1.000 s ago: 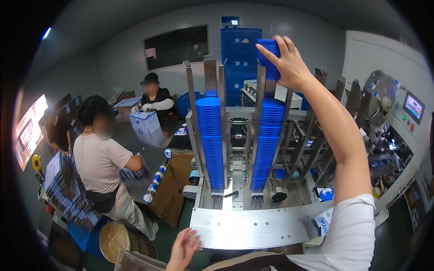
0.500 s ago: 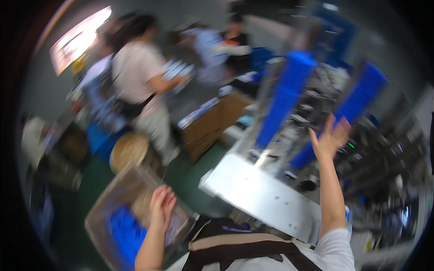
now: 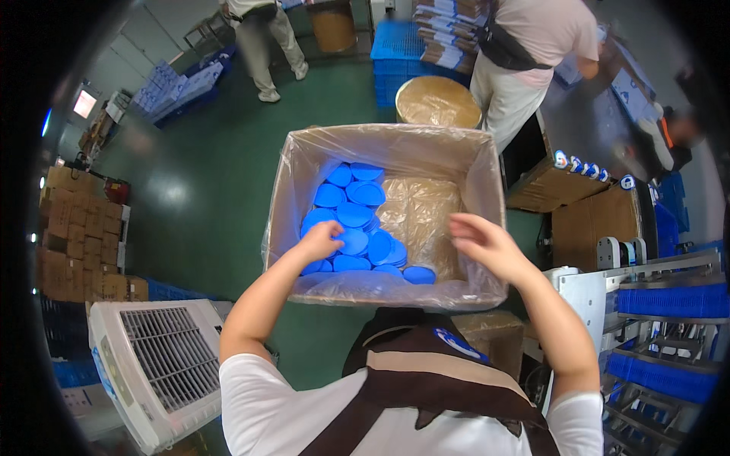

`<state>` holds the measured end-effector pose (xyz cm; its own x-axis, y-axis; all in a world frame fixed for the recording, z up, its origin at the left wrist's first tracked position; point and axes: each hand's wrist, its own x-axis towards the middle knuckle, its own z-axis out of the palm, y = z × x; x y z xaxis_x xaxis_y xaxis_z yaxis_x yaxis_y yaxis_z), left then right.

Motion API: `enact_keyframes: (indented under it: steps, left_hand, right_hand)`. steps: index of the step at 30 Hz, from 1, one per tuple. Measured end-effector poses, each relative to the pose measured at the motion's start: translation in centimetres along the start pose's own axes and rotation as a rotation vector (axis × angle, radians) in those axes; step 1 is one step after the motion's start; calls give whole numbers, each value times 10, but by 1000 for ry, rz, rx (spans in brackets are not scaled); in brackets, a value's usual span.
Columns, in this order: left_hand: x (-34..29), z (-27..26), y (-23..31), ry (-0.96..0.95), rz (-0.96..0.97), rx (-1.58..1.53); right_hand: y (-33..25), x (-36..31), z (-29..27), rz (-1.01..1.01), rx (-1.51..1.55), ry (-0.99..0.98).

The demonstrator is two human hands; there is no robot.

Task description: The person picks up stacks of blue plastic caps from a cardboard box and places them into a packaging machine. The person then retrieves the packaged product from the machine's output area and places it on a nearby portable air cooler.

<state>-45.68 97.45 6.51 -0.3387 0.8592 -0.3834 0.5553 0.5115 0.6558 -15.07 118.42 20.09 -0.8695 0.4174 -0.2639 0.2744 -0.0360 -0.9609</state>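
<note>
A large carton (image 3: 388, 135) lined with clear plastic stands in front of me. Flat round blue lids (image 3: 354, 216) lie in overlapping stacks along its left side, with a single one near the front wall. My left hand (image 3: 320, 240) is over these lids, fingers loosely bent and a gap between thumb and fingertips; whether it touches one I cannot tell. On the carton's right side, my right hand (image 3: 487, 245) hovers above the bare plastic-covered bottom. Its thumb and fingers are apart, and nothing is in them.
A metal rack machine (image 3: 646, 327) with long blue stacks stands at the right. To the left is a white air cooler (image 3: 163, 357). Beyond the carton are a round drum (image 3: 439, 102), blue crates (image 3: 391, 64) and a co-worker (image 3: 525, 57) at a table. Brown boxes (image 3: 84, 228) are piled far left.
My view has swung left from the rack machine to the carton. My right hand has left the blue stack and is now over the carton; my left hand is above the lids.
</note>
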Motion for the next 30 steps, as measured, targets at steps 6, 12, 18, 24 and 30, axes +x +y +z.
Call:
enact_keyframes:
  steps: [6,12,18,24,30]
  left_hand:
    - [44,33,10,-220,408,617]
    - [60,47,20,-147,363,431]
    - [75,51,20,-142,353,420]
    - [79,60,8,-114,336,382]
    - [68,55,18,-227,480,501]
  right_hand:
    - [131,147,67,424,-471,-156]
    - [194,149,96,250,-586,-17]
    - [190,154,88,414,-311,66]
    - [177,145,66,1048,170,-245]
    - [216,140,77,993,163,-334]
